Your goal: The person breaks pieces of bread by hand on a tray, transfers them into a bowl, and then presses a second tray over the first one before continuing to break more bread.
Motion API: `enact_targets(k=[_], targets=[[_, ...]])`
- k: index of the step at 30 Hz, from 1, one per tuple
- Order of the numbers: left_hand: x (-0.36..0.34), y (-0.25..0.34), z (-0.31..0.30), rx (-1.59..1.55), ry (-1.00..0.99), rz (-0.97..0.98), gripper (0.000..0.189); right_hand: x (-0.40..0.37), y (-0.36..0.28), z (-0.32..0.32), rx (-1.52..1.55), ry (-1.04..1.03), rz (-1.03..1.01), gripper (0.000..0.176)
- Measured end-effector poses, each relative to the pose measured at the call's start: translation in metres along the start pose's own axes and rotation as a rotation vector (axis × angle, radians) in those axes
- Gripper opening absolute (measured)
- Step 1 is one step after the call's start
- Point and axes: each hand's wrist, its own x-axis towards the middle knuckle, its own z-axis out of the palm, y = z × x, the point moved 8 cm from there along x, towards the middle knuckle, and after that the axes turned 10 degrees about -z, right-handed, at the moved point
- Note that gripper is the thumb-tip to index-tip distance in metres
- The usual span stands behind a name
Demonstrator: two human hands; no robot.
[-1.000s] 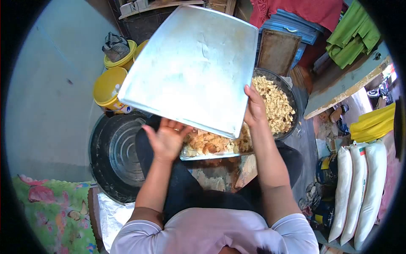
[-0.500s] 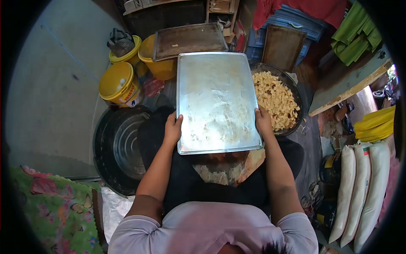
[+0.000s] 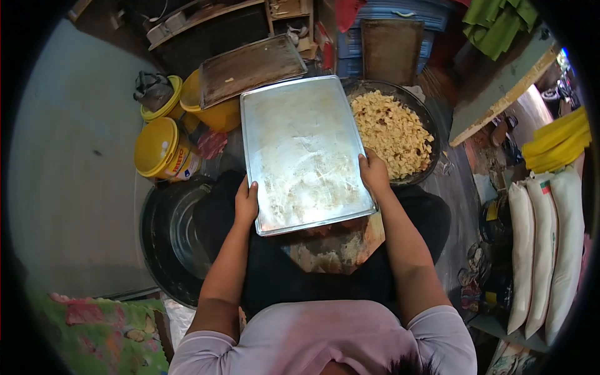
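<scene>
A rectangular metal baking tray [image 3: 306,156] with a raised rim is held up over my lap, tilted a little to the left. My left hand [image 3: 246,201] grips its lower left edge, thumb on top. On the opposite edge, my right hand [image 3: 374,172] is closed round the rim the same way. The fingers under the tray are hidden. Behind my right hand sits a wide dark basin [image 3: 431,134] full of pale yellowish chunks [image 3: 394,131]. Beneath the tray's near edge shows a worn board [image 3: 331,247] between my legs.
At the far left stand yellow buckets [image 3: 156,147], one bearing a browned tray [image 3: 250,72]. A large black tub [image 3: 162,231] lies by my left leg. Another brown tray [image 3: 392,51] leans upright at the back. White sacks [image 3: 542,250] stand at right.
The tray has turned slightly anticlockwise and shifted a little left, with both hands still on it. The whole view has shifted too, as the head turned.
</scene>
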Motion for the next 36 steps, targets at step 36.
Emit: enact_targets(k=[36], targets=[[0.12, 0.141, 0.157, 0.997, 0.086, 0.376, 0.073, 0.147, -0.032, 0.025, 0.216, 0.236, -0.427, 0.068]])
